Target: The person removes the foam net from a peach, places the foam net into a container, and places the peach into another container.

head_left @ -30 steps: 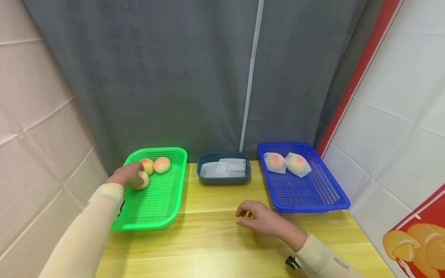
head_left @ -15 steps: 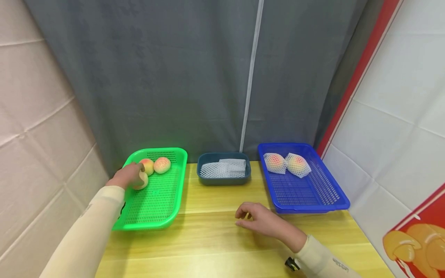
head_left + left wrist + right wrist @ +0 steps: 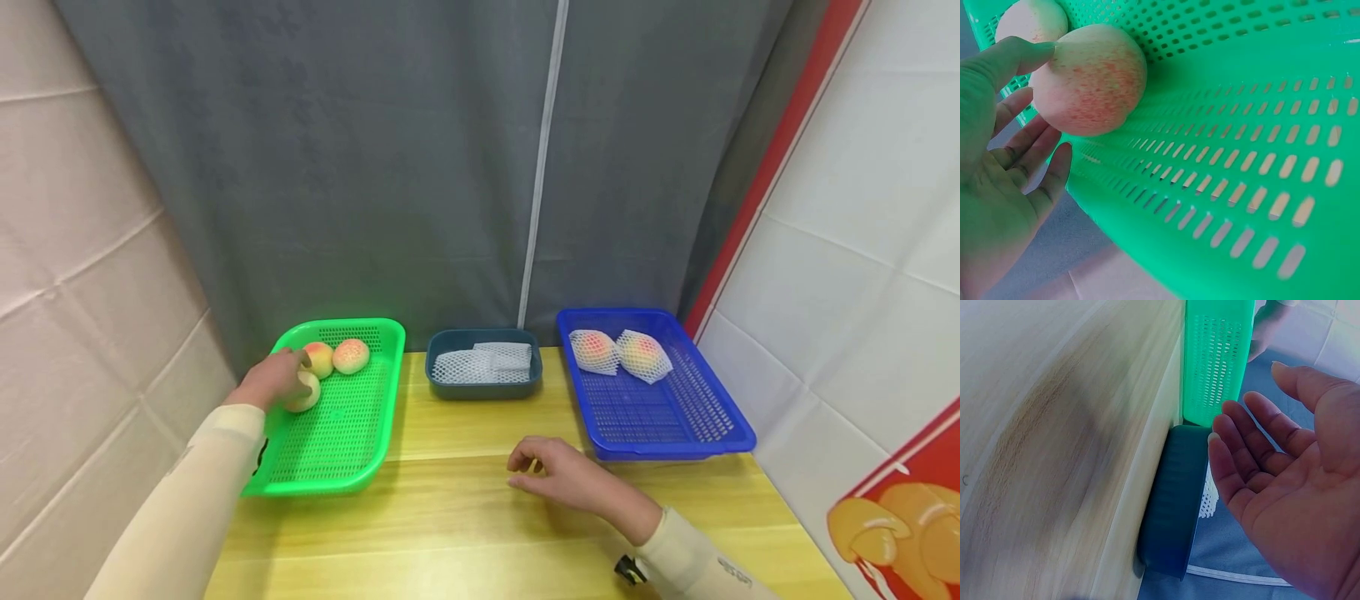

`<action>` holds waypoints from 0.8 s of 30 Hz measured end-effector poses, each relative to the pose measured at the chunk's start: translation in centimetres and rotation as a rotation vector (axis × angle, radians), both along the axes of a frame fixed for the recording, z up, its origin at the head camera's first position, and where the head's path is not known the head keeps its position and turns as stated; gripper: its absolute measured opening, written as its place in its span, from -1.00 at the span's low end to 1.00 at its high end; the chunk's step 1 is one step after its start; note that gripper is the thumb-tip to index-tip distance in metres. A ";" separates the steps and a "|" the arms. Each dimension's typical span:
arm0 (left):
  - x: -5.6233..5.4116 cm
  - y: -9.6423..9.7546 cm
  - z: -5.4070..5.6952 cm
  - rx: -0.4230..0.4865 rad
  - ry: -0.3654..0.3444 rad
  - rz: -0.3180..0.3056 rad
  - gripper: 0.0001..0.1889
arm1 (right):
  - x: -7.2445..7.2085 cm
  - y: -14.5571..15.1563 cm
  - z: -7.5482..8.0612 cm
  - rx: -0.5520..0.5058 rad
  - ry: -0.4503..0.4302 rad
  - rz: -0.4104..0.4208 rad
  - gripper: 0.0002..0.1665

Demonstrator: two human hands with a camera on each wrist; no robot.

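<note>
In the head view, my left hand (image 3: 272, 379) reaches into the green basket (image 3: 393, 392) and holds a pale peach (image 3: 306, 395) near its left side. The left wrist view has the thumb on one side of this peach (image 3: 1094, 81) and the fingers along the other. Two more peaches lie behind: one yellow-red peach (image 3: 320, 358) beside my fingertips and a pinkish peach (image 3: 350, 357) to its right. My right hand (image 3: 558, 475) hovers over the table, its fingers loosely bent around nothing; the right wrist view has its palm (image 3: 1310, 512) bare.
A small dark tray (image 3: 483, 393) with white foam net sleeves (image 3: 480, 365) stands at the middle back. To the right is a blue basket (image 3: 667, 417) bearing two net-wrapped peaches (image 3: 642, 356). Behind the wooden table (image 3: 450, 517) hangs a grey curtain (image 3: 337, 167).
Almost nothing differs. My left hand stays at the same peach with only a tiny shift, and my right hand keeps its place over the table.
</note>
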State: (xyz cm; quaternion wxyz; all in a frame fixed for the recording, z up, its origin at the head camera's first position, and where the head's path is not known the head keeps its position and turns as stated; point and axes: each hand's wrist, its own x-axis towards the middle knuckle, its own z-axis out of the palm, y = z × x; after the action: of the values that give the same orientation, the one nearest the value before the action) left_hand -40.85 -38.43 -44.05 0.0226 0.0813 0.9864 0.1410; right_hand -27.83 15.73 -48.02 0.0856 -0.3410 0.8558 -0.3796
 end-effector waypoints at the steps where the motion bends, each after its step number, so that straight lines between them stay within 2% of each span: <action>1: 0.0 0.0 0.1 0.003 0.000 0.001 -0.44 | 0.0 0.0 0.0 -0.001 -0.001 0.000 -0.84; 9: 0.7 0.0 0.4 -0.010 0.030 -0.020 -0.45 | 0.2 0.0 0.0 -0.003 -0.018 -0.001 -0.88; 14: 1.0 0.9 1.0 0.027 0.086 -0.079 -0.49 | 0.1 0.1 0.1 0.001 -0.016 -0.009 -0.87; 19: 2.2 3.7 2.3 0.116 0.135 -0.150 -0.56 | 0.0 0.3 0.1 0.009 0.000 -0.015 -0.91; 24: 4.7 8.3 4.0 0.199 0.201 -0.214 -0.63 | -0.1 0.5 0.3 0.014 0.012 -0.024 -0.89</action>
State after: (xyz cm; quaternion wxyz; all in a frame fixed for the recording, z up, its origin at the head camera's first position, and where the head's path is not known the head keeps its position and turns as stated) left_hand -36.12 -30.13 -40.02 -0.0694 0.2012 0.9506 0.2258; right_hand -27.95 16.19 -47.77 0.0781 -0.3326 0.8628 -0.3726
